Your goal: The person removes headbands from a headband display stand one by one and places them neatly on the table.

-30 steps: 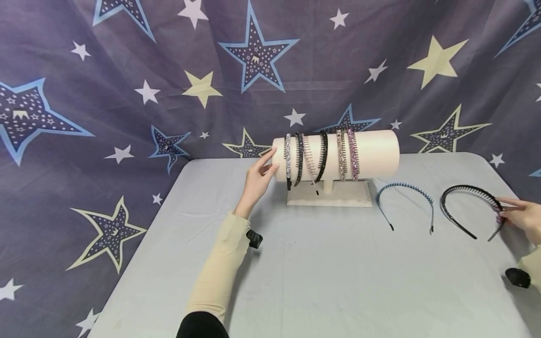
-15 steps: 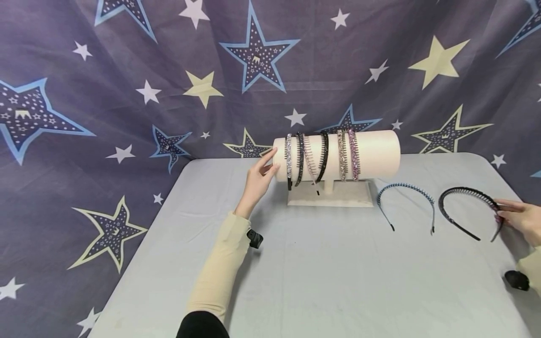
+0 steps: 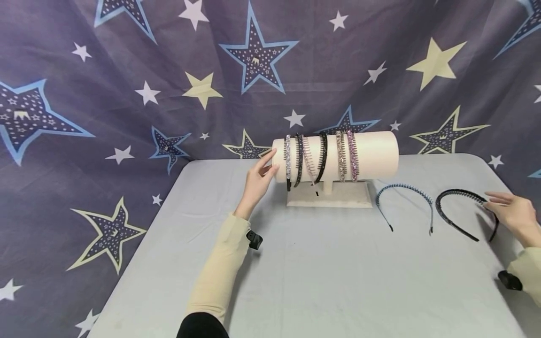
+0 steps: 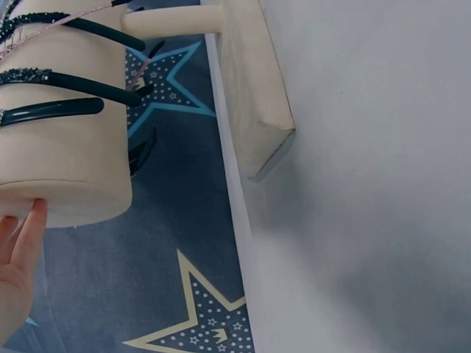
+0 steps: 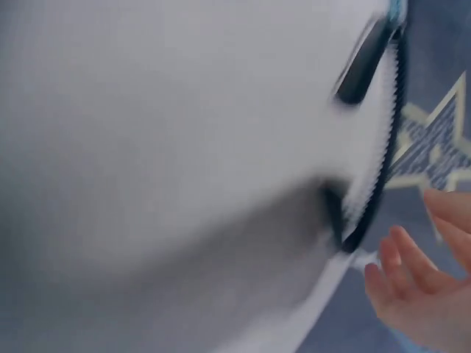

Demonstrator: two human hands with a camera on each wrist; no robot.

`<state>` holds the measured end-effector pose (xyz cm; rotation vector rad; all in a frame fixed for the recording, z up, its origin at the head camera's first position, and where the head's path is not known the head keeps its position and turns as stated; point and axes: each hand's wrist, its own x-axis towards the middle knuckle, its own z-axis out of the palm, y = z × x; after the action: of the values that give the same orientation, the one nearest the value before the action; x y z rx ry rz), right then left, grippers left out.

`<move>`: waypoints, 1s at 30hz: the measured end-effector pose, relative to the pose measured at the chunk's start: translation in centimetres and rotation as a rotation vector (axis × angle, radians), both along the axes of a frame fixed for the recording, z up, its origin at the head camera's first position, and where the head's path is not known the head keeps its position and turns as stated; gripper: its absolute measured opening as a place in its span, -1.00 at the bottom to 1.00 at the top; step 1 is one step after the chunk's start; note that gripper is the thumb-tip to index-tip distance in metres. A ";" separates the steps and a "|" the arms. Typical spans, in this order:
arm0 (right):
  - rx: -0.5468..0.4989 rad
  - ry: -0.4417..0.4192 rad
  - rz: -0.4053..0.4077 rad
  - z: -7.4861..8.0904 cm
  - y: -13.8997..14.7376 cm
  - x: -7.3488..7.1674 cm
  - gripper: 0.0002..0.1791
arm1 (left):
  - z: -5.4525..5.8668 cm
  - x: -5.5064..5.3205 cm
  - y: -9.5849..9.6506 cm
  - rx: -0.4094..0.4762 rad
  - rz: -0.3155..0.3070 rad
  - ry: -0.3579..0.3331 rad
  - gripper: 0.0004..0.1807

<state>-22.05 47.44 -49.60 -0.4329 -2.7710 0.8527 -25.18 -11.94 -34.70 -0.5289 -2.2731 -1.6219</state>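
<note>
A cream padded headband roll stands at the back of the table, bearing several toothed headbands, among them a silver glittery headband and a purple-pink headband. My left hand touches the roll's left end with extended fingers; the left wrist view shows the fingertips on the end face of the roll. To the right, a black headband lies on the table. Just over its right side is my right hand. In the right wrist view, relaxed fingers stand apart from the black headband.
A light blue headband lies between the roll and the black headband. The roll's rectangular base rests on the pale tablecloth. Behind the table hangs a dark star-patterned cloth.
The black headband has shifted slightly left, and my right hand has let go of it and moved left over its right side. My left hand has stayed on the roll.
</note>
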 end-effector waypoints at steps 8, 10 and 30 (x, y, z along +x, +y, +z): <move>-0.165 0.233 0.188 3.4 -5.7 -1.2 -0.60 | -0.1 -0.2 -0.2 0.003 -0.007 0.018 -0.56; -0.244 0.285 0.210 5.9 -8.8 -0.2 -0.63 | -0.2 -0.2 -0.2 0.003 -0.003 0.011 -0.56; 0.022 0.863 0.541 14.2 -26.9 1.7 -0.52 | -0.2 -0.1 -0.1 0.000 0.000 -0.002 -0.55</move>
<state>-20.35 20.55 -35.43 0.5948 -2.0646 0.8340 -25.29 -12.01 -34.93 -0.5270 -2.2748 -1.6226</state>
